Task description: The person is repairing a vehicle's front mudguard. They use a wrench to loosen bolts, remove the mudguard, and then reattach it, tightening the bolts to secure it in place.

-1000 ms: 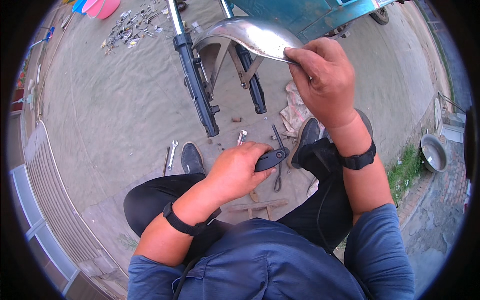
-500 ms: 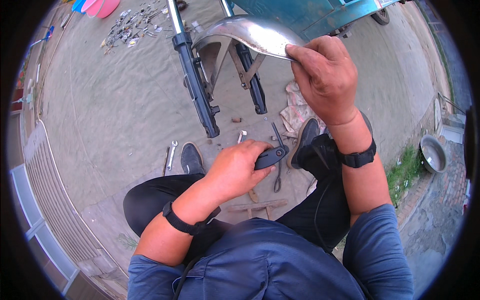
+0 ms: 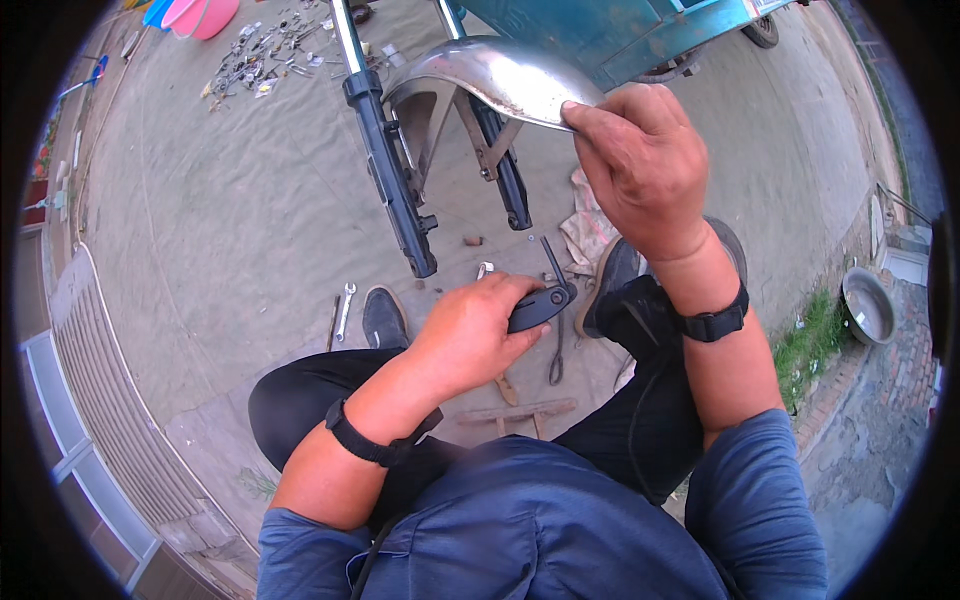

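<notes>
it looked like an outdoor repair yard [image 3: 780,180]: a teal vehicle [image 3: 612,42] stood at the far side, loose metal parts [image 3: 270,48] littered the ground [image 3: 220,200] far left, a wrench [image 3: 345,311] lay nearer on the left, and grass [image 3: 808,350] and bricks [image 3: 898,350] edged the right.

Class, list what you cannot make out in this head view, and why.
Black tool, head view: its rear end is hidden by the left hand.
Silver mudguard, head view: part of its tip is covered by the right hand.
Fork tubes, head view: tops cut off by the upper edge.
Scattered small parts, head view: too small to tell apart.
</notes>
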Demonstrator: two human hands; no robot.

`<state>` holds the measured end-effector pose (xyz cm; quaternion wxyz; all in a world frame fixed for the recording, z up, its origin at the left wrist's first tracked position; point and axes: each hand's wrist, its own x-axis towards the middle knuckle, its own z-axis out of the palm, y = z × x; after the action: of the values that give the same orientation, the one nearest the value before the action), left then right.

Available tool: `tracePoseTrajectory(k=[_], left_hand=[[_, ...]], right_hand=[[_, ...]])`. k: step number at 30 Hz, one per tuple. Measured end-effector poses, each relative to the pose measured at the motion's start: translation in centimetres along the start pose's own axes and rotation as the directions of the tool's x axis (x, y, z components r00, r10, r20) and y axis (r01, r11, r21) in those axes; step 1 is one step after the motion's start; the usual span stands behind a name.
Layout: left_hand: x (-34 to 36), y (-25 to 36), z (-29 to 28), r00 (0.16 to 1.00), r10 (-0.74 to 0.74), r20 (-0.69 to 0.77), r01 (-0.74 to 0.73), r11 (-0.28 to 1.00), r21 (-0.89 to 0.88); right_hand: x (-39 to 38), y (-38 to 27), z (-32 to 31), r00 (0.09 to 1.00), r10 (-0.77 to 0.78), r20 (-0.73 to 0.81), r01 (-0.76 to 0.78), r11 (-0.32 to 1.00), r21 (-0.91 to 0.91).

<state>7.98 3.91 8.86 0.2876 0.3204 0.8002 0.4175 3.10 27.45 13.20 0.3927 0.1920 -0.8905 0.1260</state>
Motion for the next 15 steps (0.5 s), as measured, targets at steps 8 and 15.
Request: tracePoseTrajectory(k=[8, 15], left_hand=[[-0.1, -0.4, 0.6, 0.999, 0.010, -0.041, -0.011, 1.000, -0.002], [0.3, 0.1, 1.2, 0.999, 0.038, -0.036, -0.038, 0.999, 0.007]], right_hand=[[0.3, 0.2, 0.0, 1.000, -0.010, -0.026, 0.010, 1.000, -0.013], [-0.2, 0.4, 0.2, 1.000, 0.008, -0.002, -0.008, 1.000, -0.013]])
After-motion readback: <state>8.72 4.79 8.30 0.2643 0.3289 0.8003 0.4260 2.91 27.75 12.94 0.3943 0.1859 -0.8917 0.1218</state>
